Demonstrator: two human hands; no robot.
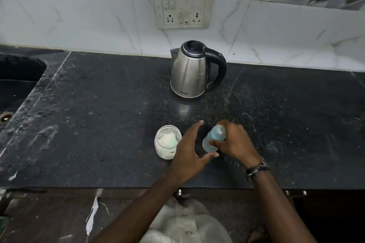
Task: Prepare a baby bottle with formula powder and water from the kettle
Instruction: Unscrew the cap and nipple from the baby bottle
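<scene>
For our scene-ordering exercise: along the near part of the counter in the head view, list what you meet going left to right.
Open glass jar of white powder → left hand, fingers spread → pale blue translucent baby bottle → right hand gripping that bottle.

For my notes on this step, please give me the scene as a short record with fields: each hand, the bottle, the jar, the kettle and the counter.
right hand: grips the bottle, fingers curled round it
left hand: open, fingers spread, between jar and bottle, holding nothing
bottle: clear bluish, tilted, its top away from the person; cap state unclear
jar: open, white powder inside, left of the hands
kettle: steel, lid shut, upright behind the hands, handle to the right
counter: dark stone, dusted with pale specks
</scene>
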